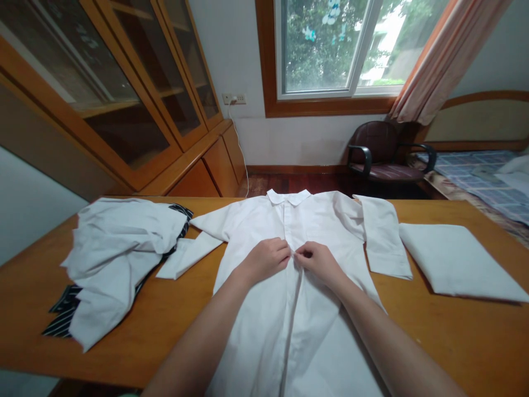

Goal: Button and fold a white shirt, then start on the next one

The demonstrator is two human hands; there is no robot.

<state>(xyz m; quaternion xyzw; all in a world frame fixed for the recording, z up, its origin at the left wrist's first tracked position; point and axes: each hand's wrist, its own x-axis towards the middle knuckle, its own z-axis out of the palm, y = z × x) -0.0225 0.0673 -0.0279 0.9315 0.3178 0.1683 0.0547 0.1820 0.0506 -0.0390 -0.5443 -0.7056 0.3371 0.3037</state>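
A white collared shirt [264,309] lies face up across the wooden table, its collar at the far edge and its sleeves out to both sides. At mid-chest, my left hand [268,258] is closed on the shirt's front placket. My right hand [317,262] pinches the placket edge right beside it, thumb and finger together. Above the hands the front edges meet; below them a gap runs down the front. Any button between the fingertips is too small to make out.
A crumpled white garment [124,237] lies on a dark striped cloth [61,322] at the left of the table [182,331]. On the right rests a folded white cloth [463,259]. Beyond stand a glass-door cabinet [173,94], an armchair [378,146] and a bed [491,182].
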